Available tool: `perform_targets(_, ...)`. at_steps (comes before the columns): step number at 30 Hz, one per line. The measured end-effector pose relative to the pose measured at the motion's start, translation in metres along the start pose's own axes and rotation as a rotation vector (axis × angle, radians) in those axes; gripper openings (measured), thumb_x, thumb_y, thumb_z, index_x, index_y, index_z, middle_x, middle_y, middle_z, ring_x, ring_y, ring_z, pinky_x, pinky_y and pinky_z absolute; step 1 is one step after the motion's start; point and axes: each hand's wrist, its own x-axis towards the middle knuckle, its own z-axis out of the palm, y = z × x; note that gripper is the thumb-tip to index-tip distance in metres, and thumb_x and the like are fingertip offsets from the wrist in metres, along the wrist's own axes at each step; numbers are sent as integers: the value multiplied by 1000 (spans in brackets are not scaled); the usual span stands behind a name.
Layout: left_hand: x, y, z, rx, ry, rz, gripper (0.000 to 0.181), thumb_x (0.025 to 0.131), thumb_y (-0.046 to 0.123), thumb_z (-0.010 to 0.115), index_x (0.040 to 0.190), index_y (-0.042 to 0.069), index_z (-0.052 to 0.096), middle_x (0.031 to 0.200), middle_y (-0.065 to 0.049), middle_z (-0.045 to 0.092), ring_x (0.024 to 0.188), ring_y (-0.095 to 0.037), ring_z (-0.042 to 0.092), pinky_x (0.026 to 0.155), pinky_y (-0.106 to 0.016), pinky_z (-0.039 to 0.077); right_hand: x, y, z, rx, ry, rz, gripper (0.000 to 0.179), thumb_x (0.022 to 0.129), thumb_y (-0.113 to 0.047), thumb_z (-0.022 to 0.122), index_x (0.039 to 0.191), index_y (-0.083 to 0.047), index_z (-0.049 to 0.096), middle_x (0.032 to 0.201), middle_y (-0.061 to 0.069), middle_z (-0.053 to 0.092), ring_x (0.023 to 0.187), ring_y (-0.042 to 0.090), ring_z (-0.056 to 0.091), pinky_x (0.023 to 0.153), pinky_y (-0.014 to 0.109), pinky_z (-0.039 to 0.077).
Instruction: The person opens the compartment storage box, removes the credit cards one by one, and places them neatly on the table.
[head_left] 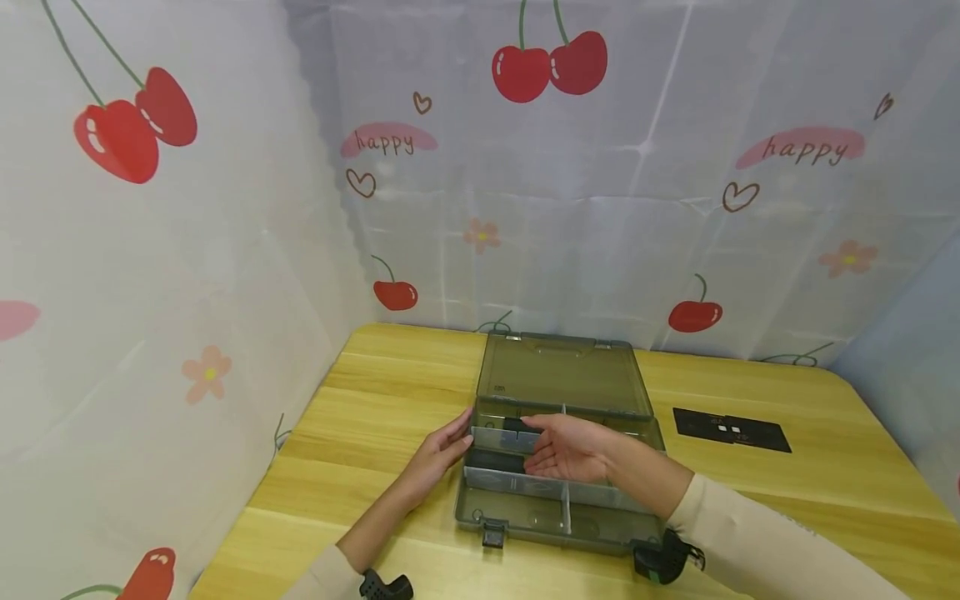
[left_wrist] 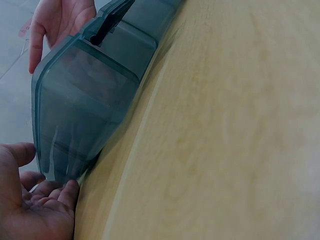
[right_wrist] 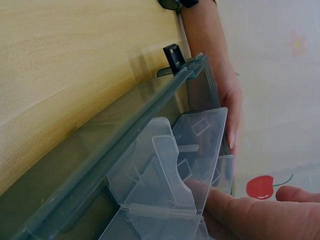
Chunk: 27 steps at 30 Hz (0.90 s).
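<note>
A translucent grey-green plastic storage box (head_left: 517, 504) lies on the table with its lid (head_left: 562, 375) folded back. Clear dividers (right_wrist: 187, 140) split it into several compartments. My left hand (head_left: 442, 446) holds the box's left side; in the left wrist view its thumb (left_wrist: 20, 152) meets the rim and its fingers bend against the outer wall. Over the middle compartments is my right hand (head_left: 573, 446), its fingers loosely bent and reaching down behind a divider, thumb apart. Nothing shows in its grasp. A dark flat piece (head_left: 491, 461) lies in the compartment beside its fingertips.
Two black cards (head_left: 731, 429) with small white squares lie on the wooden table (head_left: 375, 392) right of the box. Black latches (head_left: 492, 533) stick out at its front. Printed cloth (head_left: 540, 250) hangs behind and at the sides.
</note>
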Motion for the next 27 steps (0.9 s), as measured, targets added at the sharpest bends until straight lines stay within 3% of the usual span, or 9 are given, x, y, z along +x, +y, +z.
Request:
perform_targets(13,0,5,2,-18,-3,1,62,107,21,53,160,6,26,167,-10,20,152,-27,22,118,-39,30,-2,1,-5,-7,-2,-7,73,107,-29,45,146,26,17,146,48,30,140,56,33,114,50,40)
perform_targets(27,1,2,0,-14,0,-1,62,107,24,54,160,8,27,167,-8,21,152,-27,22,118,-40,31,0,6,-9,43,1,-32,68,107,-26,45,148,22,18,146,46,27,140,56,31,113,50,42)
